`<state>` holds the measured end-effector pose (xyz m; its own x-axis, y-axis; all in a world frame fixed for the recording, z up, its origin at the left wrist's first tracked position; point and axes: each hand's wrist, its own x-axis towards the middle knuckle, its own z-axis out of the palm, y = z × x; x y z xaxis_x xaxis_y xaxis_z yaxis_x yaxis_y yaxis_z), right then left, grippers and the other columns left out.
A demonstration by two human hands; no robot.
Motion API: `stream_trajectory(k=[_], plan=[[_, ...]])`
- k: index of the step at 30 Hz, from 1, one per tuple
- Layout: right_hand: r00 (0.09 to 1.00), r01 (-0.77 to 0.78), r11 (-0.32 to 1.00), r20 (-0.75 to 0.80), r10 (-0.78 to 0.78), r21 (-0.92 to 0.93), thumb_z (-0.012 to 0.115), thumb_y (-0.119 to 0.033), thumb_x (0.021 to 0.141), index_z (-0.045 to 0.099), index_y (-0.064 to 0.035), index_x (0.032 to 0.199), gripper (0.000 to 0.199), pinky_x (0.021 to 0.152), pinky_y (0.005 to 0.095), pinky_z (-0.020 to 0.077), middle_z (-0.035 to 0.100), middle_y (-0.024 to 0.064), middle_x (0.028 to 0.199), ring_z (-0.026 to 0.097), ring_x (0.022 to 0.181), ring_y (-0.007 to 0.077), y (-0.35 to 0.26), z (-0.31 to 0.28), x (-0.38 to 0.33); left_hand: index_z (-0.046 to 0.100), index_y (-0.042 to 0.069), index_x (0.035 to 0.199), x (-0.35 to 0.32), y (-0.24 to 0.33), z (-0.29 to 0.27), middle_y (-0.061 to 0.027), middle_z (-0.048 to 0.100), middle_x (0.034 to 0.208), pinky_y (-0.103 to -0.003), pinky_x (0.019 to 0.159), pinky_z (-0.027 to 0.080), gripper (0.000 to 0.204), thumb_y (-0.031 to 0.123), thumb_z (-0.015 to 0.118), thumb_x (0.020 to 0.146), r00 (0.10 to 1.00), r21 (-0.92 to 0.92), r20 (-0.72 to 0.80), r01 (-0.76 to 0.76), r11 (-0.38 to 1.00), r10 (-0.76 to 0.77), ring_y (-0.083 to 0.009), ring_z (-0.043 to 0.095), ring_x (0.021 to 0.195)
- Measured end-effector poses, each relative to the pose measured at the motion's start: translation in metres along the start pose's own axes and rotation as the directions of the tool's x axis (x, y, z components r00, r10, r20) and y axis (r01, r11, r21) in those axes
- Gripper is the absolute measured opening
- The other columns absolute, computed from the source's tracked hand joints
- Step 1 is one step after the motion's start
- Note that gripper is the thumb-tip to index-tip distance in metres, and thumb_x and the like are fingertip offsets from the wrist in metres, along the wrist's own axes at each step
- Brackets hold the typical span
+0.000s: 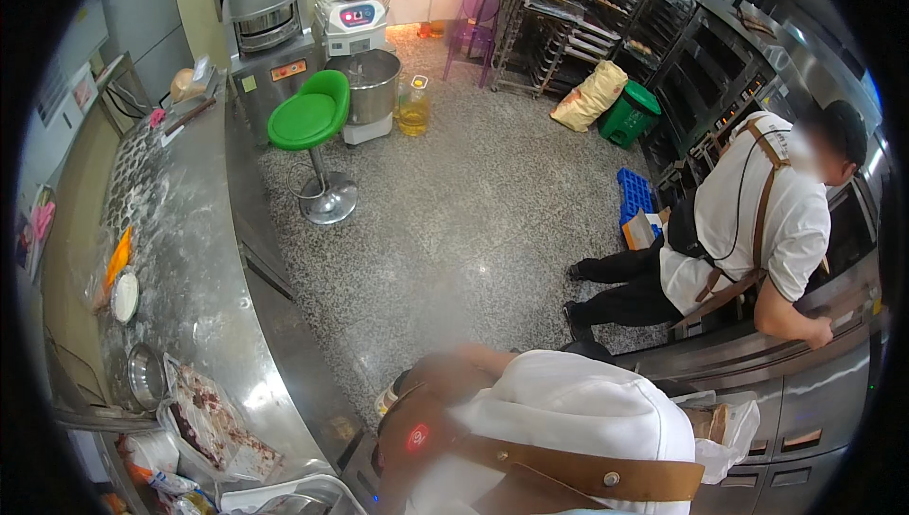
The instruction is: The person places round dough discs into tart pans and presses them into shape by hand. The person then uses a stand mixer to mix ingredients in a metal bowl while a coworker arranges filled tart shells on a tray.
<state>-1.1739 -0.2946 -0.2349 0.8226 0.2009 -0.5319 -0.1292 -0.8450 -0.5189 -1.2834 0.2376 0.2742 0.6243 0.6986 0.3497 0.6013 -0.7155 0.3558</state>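
Observation:
Neither of my hands shows in the head view. Close in front, a person in a white shirt with brown apron straps (568, 411) bends over and fills the lower middle; what that person's hands do is hidden. To the left runs a long steel worktable (208, 269) dusted with flour. On it lie a white round dish (125, 297), an orange piece (119, 255) beside clear plastic, a steel bowl (145, 375) and a clear sheet smeared with dark brown (216, 416). At the right a second person (757, 203) rests one hand on a steel counter edge (843, 316).
Farther off stand a green stool (308, 119), a floor mixer (367, 79), a jug of yellow liquid (413, 110) and a purple chair (475, 27). Tray racks (559, 13), a paper sack (589, 96), a green bin (629, 114) and a blue crate (633, 193) line the right side.

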Motion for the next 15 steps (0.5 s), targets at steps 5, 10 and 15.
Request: stream_trajectory(k=[5, 10, 15], plan=[[0.998, -0.054, 0.999, 0.020, 0.055, -0.005, 0.065, -0.032, 0.082, 0.074, -0.0060, 0.096, 0.031, 0.078, 0.0492, 0.0529, 0.071, 0.0213, 0.095, 0.068, 0.090, 0.0414, -0.019, -0.009, -0.008, 0.063, -0.007, 0.121, -0.001, -0.004, 0.002, -0.0276, 0.059, 0.127, -0.047, 0.105, 0.039, 0.045, 0.030, 0.044, 0.106, 1.000, 0.009, -0.020, -0.013, 1.000, 0.013, -0.0417, 0.054, 0.119], [0.987, -0.119, 0.987, 0.096, 0.129, -0.111, 0.062, -0.031, 0.086, 0.072, -0.0024, 0.101, 0.034, 0.083, 0.0493, 0.0526, 0.070, 0.0229, 0.102, 0.066, 0.098, 0.0427, -0.022, -0.022, 0.001, 0.057, -0.005, 0.129, 0.007, -0.044, 0.012, -0.0242, 0.055, 0.135, -0.043, 0.109, 0.036, 0.046, 0.032, 0.042, 0.106, 1.000, -0.025, 0.005, -0.016, 1.000, 0.016, -0.0375, 0.050, 0.125], [0.950, -0.255, 0.960, 0.153, 0.272, -0.120, 0.061, -0.036, 0.086, 0.073, -0.0037, 0.107, 0.039, 0.083, 0.0499, 0.0530, 0.070, 0.0221, 0.107, 0.068, 0.100, 0.0394, -0.002, -0.011, 0.013, 0.050, 0.000, 0.141, 0.008, -0.082, 0.024, -0.0160, 0.049, 0.146, -0.038, 0.115, 0.030, 0.050, 0.034, 0.040, 0.106, 0.995, -0.165, 0.031, 0.096, 0.982, -0.092, -0.0297, 0.044, 0.136]])
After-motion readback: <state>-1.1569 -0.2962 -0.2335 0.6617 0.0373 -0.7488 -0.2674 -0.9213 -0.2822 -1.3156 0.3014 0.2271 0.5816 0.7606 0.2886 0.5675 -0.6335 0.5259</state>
